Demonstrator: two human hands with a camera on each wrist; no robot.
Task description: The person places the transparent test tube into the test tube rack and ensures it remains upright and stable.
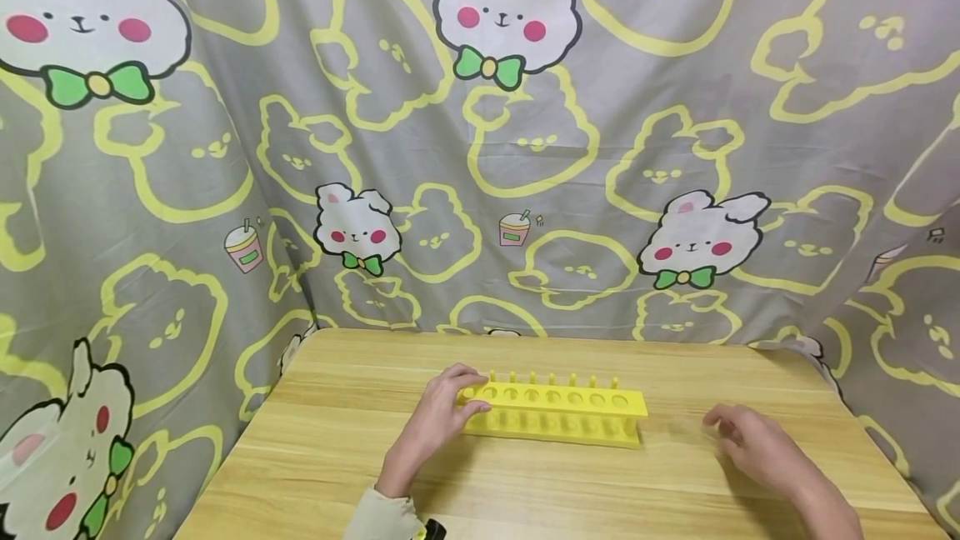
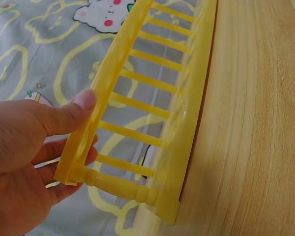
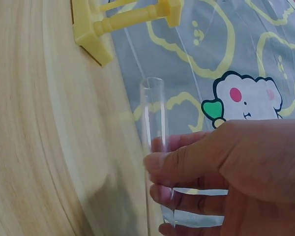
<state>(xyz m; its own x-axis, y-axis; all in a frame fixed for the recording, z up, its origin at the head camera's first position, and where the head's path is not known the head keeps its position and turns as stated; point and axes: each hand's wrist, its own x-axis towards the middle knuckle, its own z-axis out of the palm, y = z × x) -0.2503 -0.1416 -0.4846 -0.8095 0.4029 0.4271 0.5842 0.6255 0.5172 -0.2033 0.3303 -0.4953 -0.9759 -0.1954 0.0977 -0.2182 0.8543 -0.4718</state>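
1. Looking down from the head view: yellow test tube rack (image 1: pixel 558 411) stands near the middle of the wooden worktop (image 1: pixel 315 457), long side facing the person, a row of round holes along its top plate and short pegs along the back edge. Left hand (image 1: pixel 438 419) is on the rack's left end, fingers (image 1: pixel 468 377) curled over the top plate. Right hand (image 1: pixel 753 440) is to the right of the rack, apart from it, low over the worktop and blurred; what it holds is hard to make out here. A grey cloth (image 1: pixel 480 148) printed with rabbits and yellow outlines hangs behind and around the worktop.

2. Left wrist view: left hand (image 2: pixel 24 162) pinches the rack's (image 2: pixel 137 103) end, thumb (image 2: pixel 71 110) pressed on the upper plate's edge, other fingers under it. The rack's base sits on the worktop (image 2: pixel 255 118); the rods between the plates show in a row. Rabbit cloth (image 2: pixel 39 44) behind.

3. Right wrist view: right hand (image 3: pixel 236 172) grips a clear glass test tube (image 3: pixel 155 128), fingers (image 3: pixel 187 164) wrapped round its lower part, open rim pointing towards the rack. The rack's (image 3: pixel 101 24) right end shows at the top of the frame, well apart from the tube. The tube is just beside the worktop (image 3: pixel 44 137) edge; whether it touches, cannot tell.
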